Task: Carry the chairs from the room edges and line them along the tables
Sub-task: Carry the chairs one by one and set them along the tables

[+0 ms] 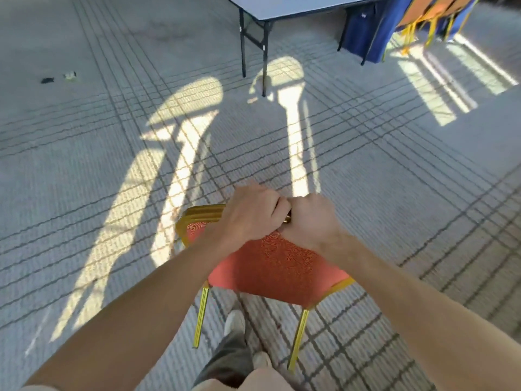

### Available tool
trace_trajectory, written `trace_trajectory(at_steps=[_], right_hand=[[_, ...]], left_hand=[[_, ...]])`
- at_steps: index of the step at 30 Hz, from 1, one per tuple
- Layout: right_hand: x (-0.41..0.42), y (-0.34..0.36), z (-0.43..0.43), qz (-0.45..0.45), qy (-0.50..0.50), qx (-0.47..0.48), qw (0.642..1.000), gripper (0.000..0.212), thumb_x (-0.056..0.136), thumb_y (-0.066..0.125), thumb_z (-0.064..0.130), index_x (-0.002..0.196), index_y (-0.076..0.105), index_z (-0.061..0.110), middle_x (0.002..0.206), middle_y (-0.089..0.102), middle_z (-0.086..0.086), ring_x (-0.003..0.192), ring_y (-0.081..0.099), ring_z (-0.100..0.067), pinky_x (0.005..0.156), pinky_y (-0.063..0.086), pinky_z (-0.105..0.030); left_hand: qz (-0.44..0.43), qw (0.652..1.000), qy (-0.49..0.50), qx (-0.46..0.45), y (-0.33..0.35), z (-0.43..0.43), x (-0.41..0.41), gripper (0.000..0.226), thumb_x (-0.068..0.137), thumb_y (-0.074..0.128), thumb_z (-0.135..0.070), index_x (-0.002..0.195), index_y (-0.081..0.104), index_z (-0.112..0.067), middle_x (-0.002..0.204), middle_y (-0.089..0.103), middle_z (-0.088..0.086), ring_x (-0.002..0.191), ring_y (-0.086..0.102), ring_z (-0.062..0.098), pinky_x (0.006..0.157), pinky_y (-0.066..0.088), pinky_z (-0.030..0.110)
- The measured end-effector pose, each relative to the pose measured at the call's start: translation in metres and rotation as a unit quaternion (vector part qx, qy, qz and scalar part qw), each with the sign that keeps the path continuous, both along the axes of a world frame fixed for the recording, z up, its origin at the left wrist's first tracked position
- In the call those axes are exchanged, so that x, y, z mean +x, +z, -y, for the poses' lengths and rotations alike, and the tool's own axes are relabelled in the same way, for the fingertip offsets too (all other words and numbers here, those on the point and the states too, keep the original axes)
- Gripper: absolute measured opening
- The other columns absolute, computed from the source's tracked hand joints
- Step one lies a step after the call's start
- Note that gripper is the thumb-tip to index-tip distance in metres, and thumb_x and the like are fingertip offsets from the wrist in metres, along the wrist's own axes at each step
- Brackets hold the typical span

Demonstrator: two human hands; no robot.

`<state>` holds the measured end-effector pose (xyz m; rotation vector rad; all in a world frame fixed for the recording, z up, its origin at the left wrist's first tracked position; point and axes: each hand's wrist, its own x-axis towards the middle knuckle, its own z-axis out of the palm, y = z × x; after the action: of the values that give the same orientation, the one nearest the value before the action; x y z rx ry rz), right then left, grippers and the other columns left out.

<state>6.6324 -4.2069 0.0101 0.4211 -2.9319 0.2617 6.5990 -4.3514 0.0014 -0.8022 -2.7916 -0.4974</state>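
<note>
Both hands are curled side by side over the top rail of a chair (279, 266), knuckles up and touching each other. The left hand (253, 214) and the right hand (317, 218) grip the same ribbed, gold-coloured metal bar. The chair stands low in the middle of the view, right in front of the person. Its upholstery is red-orange cloth woven with a fine swirling pattern, and it is edged by a rounded gold frame. Two slim, fluted gold legs angle down beneath it. Whether their feet touch the floor cannot be told.

The carpet (84, 165) is pale grey with a ribbed pile and is crossed by thin dark lines in a grid. Arched patches of sunlight fall across it.

Well apart, at the top of the view, stands a desk (296, 7) with a smooth pale top and thin dark metal folding legs. Beside it hangs a deep blue cloth (363, 32), and further chairs (423, 15) with orange backs and yellow legs stand just beyond that.

A pale shoe (234, 323) shows below the chair, between its legs. A small dark scrap (47, 80) and a pale scrap (70, 75) lie far left on the carpet
</note>
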Motion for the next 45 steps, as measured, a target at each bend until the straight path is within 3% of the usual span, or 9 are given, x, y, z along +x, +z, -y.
trace_trajectory(at_steps=[6, 8, 11, 16, 20, 25, 29, 35, 45], right_hand=[[-0.034, -0.042, -0.015, 0.018, -0.095, 0.036, 0.995, 0.019, 0.052, 0.080, 0.033, 0.060, 0.064, 0.026, 0.044, 0.054, 0.005, 0.038, 0.052, -0.021, 0.046, 0.016, -0.016], [-0.044, -0.053, -0.018, 0.050, -0.090, 0.049, 0.994, 0.014, 0.064, 0.076, 0.034, 0.065, 0.064, 0.027, 0.048, 0.056, 0.006, 0.043, 0.055, -0.020, 0.045, 0.014, -0.018], [-0.060, -0.067, -0.032, 0.104, -0.120, 0.063, 0.985, 0.018, 0.082, 0.055, 0.042, 0.078, 0.063, 0.027, 0.064, 0.064, 0.004, 0.061, 0.062, -0.023, 0.050, 0.029, -0.025], [-0.094, -0.071, -0.060, 0.034, -0.207, 0.003, 0.978, 0.009, 0.057, 0.058, 0.035, 0.058, 0.056, 0.026, 0.041, 0.049, 0.005, 0.033, 0.046, -0.022, 0.048, 0.005, -0.012], [-0.136, -0.070, -0.072, 0.007, -0.253, -0.017, 0.967, 0.010, 0.061, 0.057, 0.031, 0.064, 0.061, 0.022, 0.047, 0.055, 0.004, 0.038, 0.052, -0.026, 0.045, 0.019, -0.016], [-0.197, -0.050, -0.110, 0.057, -0.245, -0.052, 0.967, 0.012, 0.080, 0.060, 0.033, 0.085, 0.065, 0.024, 0.075, 0.069, 0.000, 0.075, 0.065, -0.030, 0.058, 0.036, -0.029], [-0.266, -0.042, -0.149, 0.009, -0.228, -0.061, 0.972, 0.016, 0.076, 0.068, 0.038, 0.077, 0.063, 0.022, 0.068, 0.068, 0.000, 0.071, 0.067, -0.030, 0.057, 0.034, -0.026], [-0.343, -0.032, -0.193, 0.043, -0.220, -0.078, 0.971, 0.020, 0.078, 0.065, 0.041, 0.090, 0.069, 0.026, 0.081, 0.072, 0.003, 0.085, 0.066, -0.024, 0.063, 0.034, -0.025], [-0.447, -0.019, -0.250, 0.116, -0.209, -0.089, 0.967, 0.019, 0.083, 0.061, 0.043, 0.086, 0.066, 0.025, 0.078, 0.066, 0.004, 0.078, 0.060, -0.022, 0.064, 0.042, -0.031]], left_hand=[[0.048, 0.998, -0.049, 0.005, -0.037, -0.017, -0.046, 0.045, 0.091, 0.031, -0.037, 0.053, 0.042, -0.016, 0.051, 0.054, -0.001, 0.049, 0.043, 0.016, 0.054, 0.031, 0.030], [0.082, 0.994, -0.075, -0.002, -0.048, -0.023, -0.062, 0.046, 0.094, 0.033, -0.035, 0.052, 0.041, -0.018, 0.049, 0.047, -0.006, 0.048, 0.044, 0.013, 0.054, 0.030, 0.030], [0.095, 0.990, -0.104, 0.003, -0.067, -0.038, -0.081, 0.048, 0.098, 0.033, -0.034, 0.055, 0.046, -0.018, 0.051, 0.049, -0.007, 0.050, 0.047, 0.014, 0.054, 0.035, 0.032], [0.021, 0.995, -0.094, 0.034, -0.078, -0.071, -0.118, 0.050, 0.099, 0.037, -0.034, 0.053, 0.053, -0.018, 0.048, 0.052, -0.004, 0.042, 0.051, 0.017, 0.043, 0.034, 0.027], [-0.005, 0.993, -0.102, 0.063, -0.067, -0.088, -0.167, 0.046, 0.096, 0.040, -0.034, 0.052, 0.045, -0.020, 0.046, 0.050, -0.003, 0.040, 0.048, 0.019, 0.044, 0.025, 0.025], [0.009, 0.996, -0.075, 0.041, -0.051, -0.128, -0.231, 0.052, 0.095, 0.034, -0.040, 0.055, 0.058, -0.016, 0.050, 0.057, 0.000, 0.044, 0.052, 0.022, 0.045, 0.035, 0.027], [0.004, 0.997, -0.066, 0.030, -0.038, -0.168, -0.299, 0.055, 0.097, 0.033, -0.039, 0.054, 0.057, -0.016, 0.044, 0.043, -0.007, 0.039, 0.044, 0.014, 0.043, 0.034, 0.027], [-0.003, 0.998, -0.052, 0.025, -0.028, -0.209, -0.372, 0.057, 0.097, 0.030, -0.039, 0.052, 0.055, -0.016, 0.040, 0.042, -0.006, 0.034, 0.040, 0.011, 0.037, 0.034, 0.026], [-0.012, 0.999, -0.040, 0.026, -0.025, -0.265, -0.473, 0.056, 0.097, 0.033, -0.037, 0.049, 0.053, -0.016, 0.037, 0.040, -0.005, 0.032, 0.038, 0.011, 0.036, 0.022, 0.023]])
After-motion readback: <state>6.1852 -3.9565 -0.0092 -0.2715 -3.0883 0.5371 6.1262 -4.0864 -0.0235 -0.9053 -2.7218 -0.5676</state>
